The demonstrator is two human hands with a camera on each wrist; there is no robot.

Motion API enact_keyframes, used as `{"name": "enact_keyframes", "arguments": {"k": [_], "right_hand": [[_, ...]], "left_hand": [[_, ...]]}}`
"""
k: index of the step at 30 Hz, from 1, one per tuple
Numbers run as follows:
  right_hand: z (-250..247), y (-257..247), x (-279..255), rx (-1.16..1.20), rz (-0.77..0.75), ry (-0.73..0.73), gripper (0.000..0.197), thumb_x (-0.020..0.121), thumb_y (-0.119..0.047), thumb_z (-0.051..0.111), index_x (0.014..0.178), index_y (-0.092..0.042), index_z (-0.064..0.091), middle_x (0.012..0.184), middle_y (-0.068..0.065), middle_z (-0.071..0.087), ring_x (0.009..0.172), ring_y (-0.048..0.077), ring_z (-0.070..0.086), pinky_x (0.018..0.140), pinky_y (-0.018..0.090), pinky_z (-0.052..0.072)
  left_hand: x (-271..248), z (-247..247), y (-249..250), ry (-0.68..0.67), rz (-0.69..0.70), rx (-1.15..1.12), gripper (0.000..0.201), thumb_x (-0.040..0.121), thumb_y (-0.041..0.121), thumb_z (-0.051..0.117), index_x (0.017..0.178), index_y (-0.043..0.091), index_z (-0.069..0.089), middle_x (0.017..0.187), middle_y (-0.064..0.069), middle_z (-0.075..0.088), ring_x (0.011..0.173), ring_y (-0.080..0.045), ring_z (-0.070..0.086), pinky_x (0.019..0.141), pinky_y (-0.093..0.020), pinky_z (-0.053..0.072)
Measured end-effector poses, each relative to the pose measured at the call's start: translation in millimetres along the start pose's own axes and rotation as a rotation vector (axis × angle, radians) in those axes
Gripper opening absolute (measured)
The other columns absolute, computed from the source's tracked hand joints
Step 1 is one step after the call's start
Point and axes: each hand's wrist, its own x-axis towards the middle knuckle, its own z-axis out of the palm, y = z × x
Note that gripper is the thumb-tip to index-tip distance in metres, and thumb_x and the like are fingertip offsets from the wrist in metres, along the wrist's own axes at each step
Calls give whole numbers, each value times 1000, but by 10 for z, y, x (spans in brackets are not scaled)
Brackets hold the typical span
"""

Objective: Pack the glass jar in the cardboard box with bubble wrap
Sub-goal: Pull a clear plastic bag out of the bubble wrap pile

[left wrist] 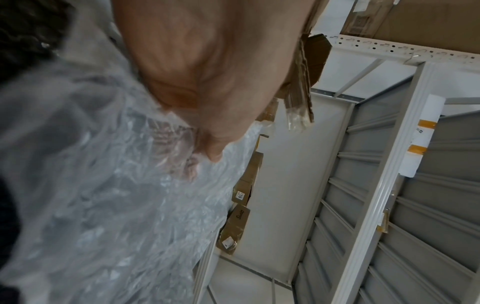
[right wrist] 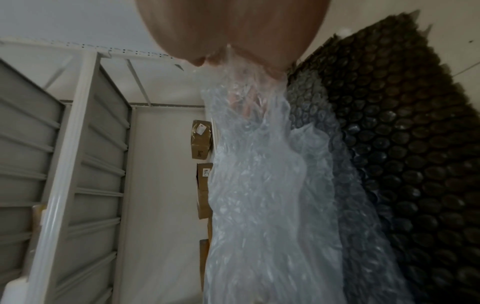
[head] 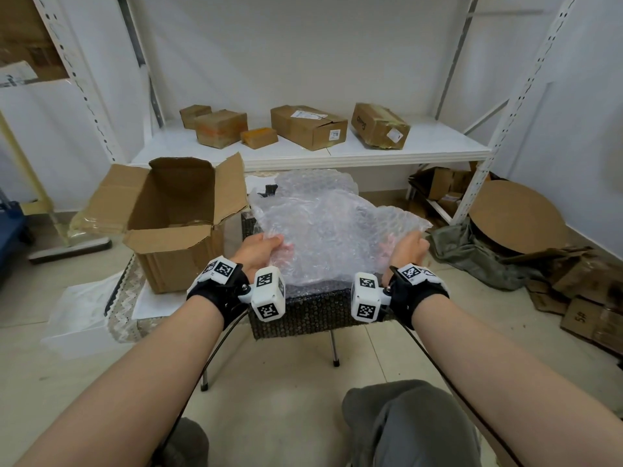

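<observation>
The left hand (head: 259, 247) and right hand (head: 412, 248) each pinch a near corner of the bubble wrap (head: 332, 227). It looks light, limp and crinkly, so corners seem the best hold.

Left hand (head: 258, 246), right hand (head: 409, 247): fingers curled, pinching.

shelf box (head: 309, 126) label reads "778"

clear bubble wrap (head: 323, 230), brown cardboard box (head: 168, 224), dark woven stool (head: 303, 315)
</observation>
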Motion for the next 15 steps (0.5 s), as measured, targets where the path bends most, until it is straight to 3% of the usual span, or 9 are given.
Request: {"name": "enact_keyframes", "arguments": {"k": [3,5,6,8,10,11,13,15], "right_hand": [[31,18,9,-80,-42,-83,18,89,-18,54,105,-14,47,107,10,58,83,21,56,79,39,50],[49,-8,-8,-112,-113,-119,19,85,-8,60,96,-19,50,104,6,59,81,17,55,78,36,48],[54,-31,-20,-108,-165,-144,18,85,-8,62,97,-20,56,105,4,62,85,19,59,81,36,50],[95,-74,-59,-113,-251,-213,12,89,-19,65,99,-14,68,100,2,66,94,23,63,90,40,53],[142,-112,-137,-178,-344,-335,22,92,-25,63,107,-14,75,104,2,65,97,18,59,94,37,49],[165,-120,-190,-233,-403,-398,24,94,-24,61,112,-17,74,111,2,62,100,14,55,96,34,46],[203,-122,-294,-315,-503,-524,25,97,-21,58,119,-15,65,123,-3,56,105,2,52,92,18,45],[250,-78,-364,-412,-604,-684,30,97,-14,55,127,-11,59,130,-11,55,103,-17,50,82,3,43]], "left_hand": [[-31,23,13,14,11,-4,32,103,17,47,129,-2,51,85,1,63,39,2,60,33,-12,42],[-73,40,40,19,1,-14,27,104,18,44,123,1,52,91,-3,62,34,4,56,31,-11,40],[-76,48,50,19,-2,-34,23,105,20,41,117,3,52,88,-4,64,34,4,56,31,-12,40],[-73,55,58,-1,-41,-95,35,107,26,35,118,-3,52,72,-3,70,41,-5,64,31,-17,44],[-53,75,65,20,-62,-142,40,107,27,32,119,-4,54,75,-5,71,58,-15,68,33,-20,47],[-19,78,56,23,-70,-167,40,107,28,32,116,-6,53,83,-8,71,68,-18,68,38,-22,51],[16,98,44,-1,-87,-256,42,105,30,37,127,-2,52,93,-15,74,80,-23,67,65,-33,56],[93,122,11,-25,-88,-315,42,103,31,39,133,4,51,100,-18,74,90,-23,62,89,-42,48]]}}
